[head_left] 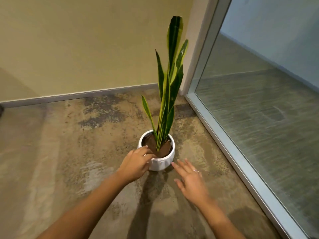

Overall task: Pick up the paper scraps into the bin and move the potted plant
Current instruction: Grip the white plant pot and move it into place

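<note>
Mottled concrete floor [72,152] running back to a pale wall with a grey skirting. Left hand [134,163] at the near-left rim of the potted plant [159,152], fingers bent over the white pot's edge, touching it. Pot standing upright on the floor near the corner, tall striped leaves rising. Right hand [191,180] just beside the pot, fingers spread wide, holding nothing. Glass panel [259,100] in its metal frame at far right

Wall [77,49]: plain yellow-beige, grey skirting [77,95] at base.
Floor [69,152]: mottled tan concrete, dark worn patches.
Glass panel [267,100]: right side, pale metal frame, reflective.
</note>
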Demonstrator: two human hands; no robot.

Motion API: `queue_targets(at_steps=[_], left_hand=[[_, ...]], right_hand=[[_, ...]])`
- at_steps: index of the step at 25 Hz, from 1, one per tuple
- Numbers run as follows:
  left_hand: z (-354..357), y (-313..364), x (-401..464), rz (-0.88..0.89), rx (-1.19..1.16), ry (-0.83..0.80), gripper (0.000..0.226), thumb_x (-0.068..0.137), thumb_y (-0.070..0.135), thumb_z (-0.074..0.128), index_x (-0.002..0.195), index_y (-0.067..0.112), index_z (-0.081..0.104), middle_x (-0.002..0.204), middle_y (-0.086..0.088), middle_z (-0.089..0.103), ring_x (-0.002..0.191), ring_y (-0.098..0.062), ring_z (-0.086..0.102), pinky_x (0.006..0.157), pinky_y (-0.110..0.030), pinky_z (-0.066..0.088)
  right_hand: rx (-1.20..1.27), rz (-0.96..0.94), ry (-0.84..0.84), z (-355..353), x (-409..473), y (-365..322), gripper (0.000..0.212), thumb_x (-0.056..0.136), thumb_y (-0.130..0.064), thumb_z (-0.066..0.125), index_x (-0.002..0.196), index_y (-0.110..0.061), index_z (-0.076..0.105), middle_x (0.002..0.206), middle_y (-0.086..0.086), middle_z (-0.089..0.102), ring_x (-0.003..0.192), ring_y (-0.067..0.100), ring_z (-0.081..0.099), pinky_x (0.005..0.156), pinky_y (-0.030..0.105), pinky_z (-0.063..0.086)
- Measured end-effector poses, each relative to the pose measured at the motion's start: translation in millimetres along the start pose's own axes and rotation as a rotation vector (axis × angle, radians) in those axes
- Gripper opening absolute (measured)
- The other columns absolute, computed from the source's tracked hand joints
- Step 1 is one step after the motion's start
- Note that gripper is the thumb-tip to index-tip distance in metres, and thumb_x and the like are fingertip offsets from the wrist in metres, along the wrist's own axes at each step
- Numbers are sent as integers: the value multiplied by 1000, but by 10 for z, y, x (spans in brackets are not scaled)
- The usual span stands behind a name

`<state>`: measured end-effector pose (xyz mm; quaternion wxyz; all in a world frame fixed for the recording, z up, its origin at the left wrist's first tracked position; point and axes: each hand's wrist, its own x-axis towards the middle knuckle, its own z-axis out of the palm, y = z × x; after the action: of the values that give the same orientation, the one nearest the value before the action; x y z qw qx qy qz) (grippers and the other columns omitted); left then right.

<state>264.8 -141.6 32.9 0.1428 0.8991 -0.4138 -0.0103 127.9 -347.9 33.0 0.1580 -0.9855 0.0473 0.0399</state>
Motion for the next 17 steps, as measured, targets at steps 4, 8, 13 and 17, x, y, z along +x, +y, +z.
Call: queue_targets(at_steps=[4,8,13,17], left_hand=[[249,-562,477,-15,167,-336,78,89,57,46,150,16,19,161,-10,7,148,-27,2,117,-45,17],[445,-999,668,208,303,-496,70,96,58,26,152,19,12,160,-15,-4,148,-28,-8,118,-51,2],[544,-1117,588,176,85,-466,52,96,50,31,144,30,36,159,-18,12,148,-31,2,119,-50,12],[541,-1168,672,176,16,-437,52,93,54,35,141,35,40,158,-18,15,148,-28,5,117,-50,22]], right_hand=[[-154,-2,-278,376,846,-10,93,83,-59,52,131,-58,-28,154,-9,-29,145,24,-17,107,63,19],[-273,-24,-325,553,1299,58,71,78,-79,19,129,-60,-28,150,-9,-32,145,23,-18,107,65,12],[-363,59,-386,659,1373,24,69,76,-76,-3,140,-53,-10,155,1,-17,144,29,-14,104,68,22],[-364,115,-454,578,1462,-43,63,82,-73,10,141,-55,-1,154,6,-16,143,36,-7,102,67,29]])
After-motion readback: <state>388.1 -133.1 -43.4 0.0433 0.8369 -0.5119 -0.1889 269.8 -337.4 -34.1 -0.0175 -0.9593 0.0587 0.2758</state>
